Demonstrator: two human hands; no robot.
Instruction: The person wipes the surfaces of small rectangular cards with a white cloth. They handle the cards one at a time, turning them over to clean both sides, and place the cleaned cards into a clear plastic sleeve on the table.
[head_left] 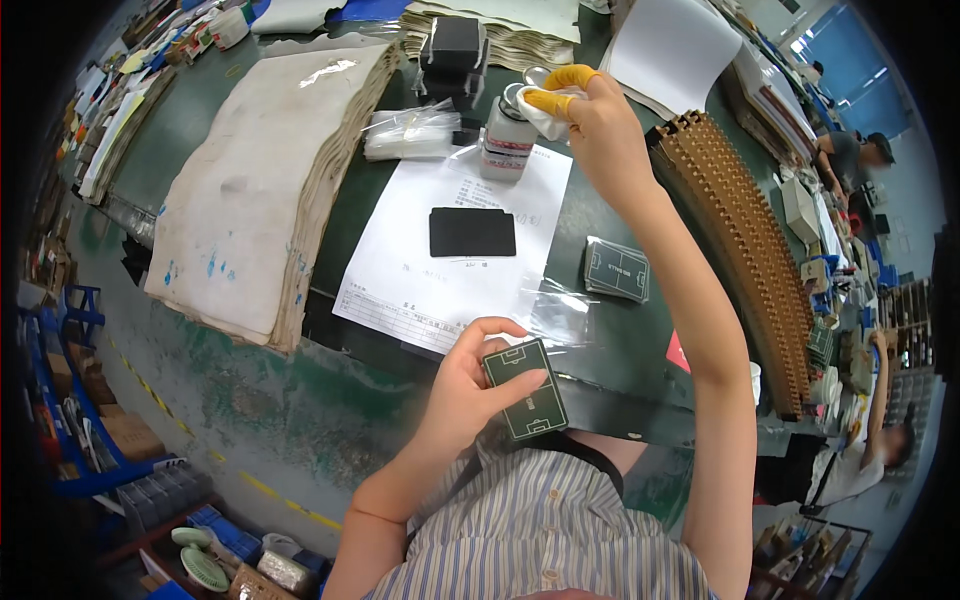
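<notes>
My left hand (462, 388) grips a dark green card (538, 408) with white pitch-like lines by its edges, thumb across its face, just in front of the table's near edge. Yellow covers sit on fingers of my right hand (608, 125). That hand holds a bunched white cloth (545, 122) against the top of a whitish bottle (508, 140) with a metal rim and a raised round lid (537, 76). A stack of similar green cards (616, 270) lies to the right. On a printed paper sheet (400, 275) rests a pile of plain black cards (472, 233).
Thick paper stacks (250, 190) cover the left of the green table (375, 195). Clear plastic bags (410, 132) and a black block-shaped object (452, 55) stand behind the sheet. A long brown toothed rack (735, 230) curves along the right. Other people (850, 165) are at the far right.
</notes>
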